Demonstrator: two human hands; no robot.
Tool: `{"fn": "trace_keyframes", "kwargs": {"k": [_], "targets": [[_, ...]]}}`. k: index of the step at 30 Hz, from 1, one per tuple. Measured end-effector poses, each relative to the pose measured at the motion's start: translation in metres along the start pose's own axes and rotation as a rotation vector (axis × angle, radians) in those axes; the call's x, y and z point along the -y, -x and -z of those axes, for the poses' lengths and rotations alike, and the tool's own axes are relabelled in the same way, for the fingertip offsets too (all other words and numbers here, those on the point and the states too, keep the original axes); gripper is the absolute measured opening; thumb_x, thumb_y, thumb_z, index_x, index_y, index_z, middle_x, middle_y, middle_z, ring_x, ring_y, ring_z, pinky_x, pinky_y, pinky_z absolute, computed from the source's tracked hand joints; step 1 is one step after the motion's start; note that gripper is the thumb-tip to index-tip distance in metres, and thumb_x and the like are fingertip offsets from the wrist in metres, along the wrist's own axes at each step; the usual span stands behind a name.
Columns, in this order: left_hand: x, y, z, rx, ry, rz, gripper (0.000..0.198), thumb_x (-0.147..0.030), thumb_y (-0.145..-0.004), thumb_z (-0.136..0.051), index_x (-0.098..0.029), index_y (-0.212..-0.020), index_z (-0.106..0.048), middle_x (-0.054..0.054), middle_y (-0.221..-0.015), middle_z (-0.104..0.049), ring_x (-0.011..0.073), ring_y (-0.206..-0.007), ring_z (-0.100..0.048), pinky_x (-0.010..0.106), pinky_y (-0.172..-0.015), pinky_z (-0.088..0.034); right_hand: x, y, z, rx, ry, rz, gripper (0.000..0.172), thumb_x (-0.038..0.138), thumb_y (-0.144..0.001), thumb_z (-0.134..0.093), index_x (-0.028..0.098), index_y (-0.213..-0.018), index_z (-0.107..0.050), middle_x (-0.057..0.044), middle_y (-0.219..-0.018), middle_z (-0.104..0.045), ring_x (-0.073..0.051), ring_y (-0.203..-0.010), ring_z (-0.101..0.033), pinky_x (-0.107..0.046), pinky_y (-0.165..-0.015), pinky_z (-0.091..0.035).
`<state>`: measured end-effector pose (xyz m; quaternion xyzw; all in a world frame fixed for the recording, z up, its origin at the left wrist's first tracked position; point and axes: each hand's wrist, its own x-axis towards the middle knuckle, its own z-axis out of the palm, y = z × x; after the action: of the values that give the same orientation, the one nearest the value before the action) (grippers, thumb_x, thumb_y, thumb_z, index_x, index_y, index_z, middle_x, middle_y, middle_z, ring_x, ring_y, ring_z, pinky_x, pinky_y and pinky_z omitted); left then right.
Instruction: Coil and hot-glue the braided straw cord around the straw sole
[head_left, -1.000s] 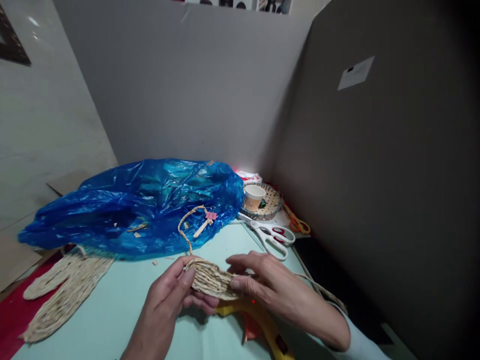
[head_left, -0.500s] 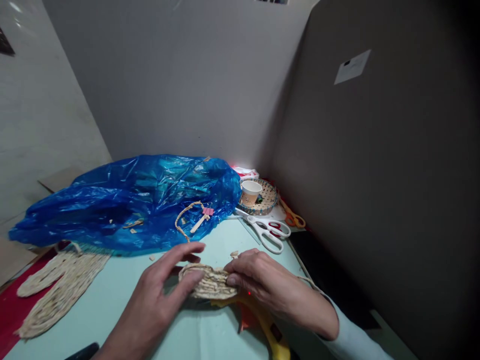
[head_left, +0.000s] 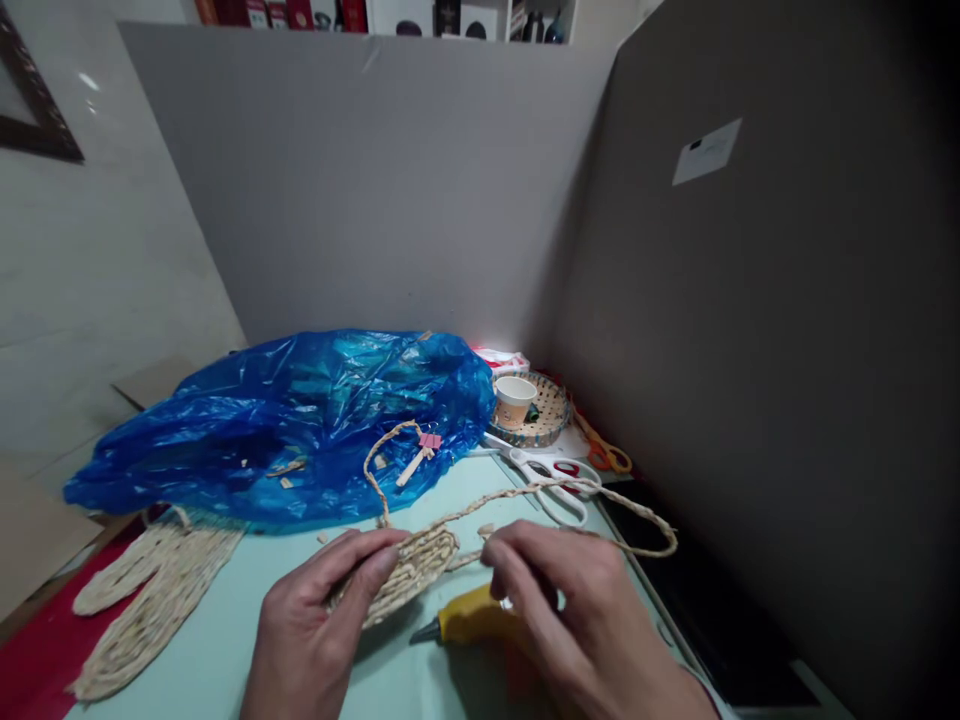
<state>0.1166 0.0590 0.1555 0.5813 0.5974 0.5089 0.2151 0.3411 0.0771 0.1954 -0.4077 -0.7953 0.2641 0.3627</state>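
Observation:
A flat, oval coil of braided straw cord [head_left: 416, 572] is tilted up above the table. My left hand [head_left: 322, 610] grips its left end, thumb on the near face and fingers behind. From the coil's right end, the loose cord [head_left: 637, 505] runs to the fingertips of my right hand [head_left: 577, 610], which are pinched around it, and loops out to the right. Below my right hand lies a yellow glue gun [head_left: 469, 615], its dark nozzle pointing left; the hand hides most of its body.
A crumpled blue plastic bag [head_left: 300, 430] covers the back left. White scissors [head_left: 559, 480], a round woven tray [head_left: 551, 405] with a paper cup [head_left: 515, 402], and orange scissors [head_left: 607, 450] are at the back right. A finished-looking straw piece [head_left: 157, 610] lies left. A grey partition [head_left: 375, 200] stands behind.
The coil has turned and tilted to the left. My right hand has come off its right end and moved right, with the cord now looping wide. The camera view has tilted up.

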Motion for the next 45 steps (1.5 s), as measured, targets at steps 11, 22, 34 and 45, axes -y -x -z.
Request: {"fn": "trace_keyframes", "kwargs": {"k": [11, 22, 34, 45], "targets": [[-0.020, 0.016, -0.012, 0.046, 0.153, -0.184, 0.022, -0.025, -0.084, -0.069, -0.039, -0.096, -0.082, -0.005, -0.088, -0.083, 0.0155, -0.077, -0.076, 0.019, -0.066, -0.056, -0.009, -0.001, -0.028, 0.296, -0.647, -0.307, 0.043, 0.048, -0.104, -0.038, 0.019, -0.079, -0.058, 0.002, -0.058, -0.062, -0.009, -0.043, -0.050, -0.019, -0.046, -0.040], [-0.017, 0.018, -0.007, 0.234, 0.010, -0.207, 0.024, -0.026, -0.088, -0.065, -0.036, -0.103, -0.081, 0.000, -0.098, -0.083, 0.0207, -0.089, -0.077, 0.024, -0.079, -0.059, -0.004, -0.003, -0.010, 0.370, -0.430, -0.254, 0.039, 0.043, -0.105, -0.042, 0.021, -0.074, -0.054, 0.004, -0.057, -0.061, -0.011, -0.051, -0.059, -0.020, -0.058, -0.045], [-0.019, 0.012, -0.005, 0.521, 0.122, 0.148, 0.038, -0.042, -0.090, -0.059, -0.022, -0.061, -0.069, 0.001, -0.061, -0.064, 0.0170, -0.059, -0.060, 0.025, -0.057, -0.049, -0.005, -0.005, -0.004, 0.600, -0.569, -0.308, 0.038, 0.040, -0.100, -0.049, 0.021, -0.068, -0.049, 0.004, -0.057, -0.058, -0.008, -0.046, -0.055, -0.016, -0.047, -0.043], [-0.026, 0.022, -0.011, 0.584, 0.094, 0.144, 0.039, -0.042, -0.094, -0.052, -0.024, -0.067, -0.072, 0.001, -0.068, -0.071, 0.0187, -0.064, -0.062, 0.026, -0.064, -0.049, 0.001, -0.004, -0.012, 0.595, -0.506, -0.314, 0.043, 0.040, -0.101, -0.046, 0.021, -0.063, -0.047, 0.004, -0.050, -0.054, -0.009, -0.043, -0.056, -0.016, -0.045, -0.043]]}}
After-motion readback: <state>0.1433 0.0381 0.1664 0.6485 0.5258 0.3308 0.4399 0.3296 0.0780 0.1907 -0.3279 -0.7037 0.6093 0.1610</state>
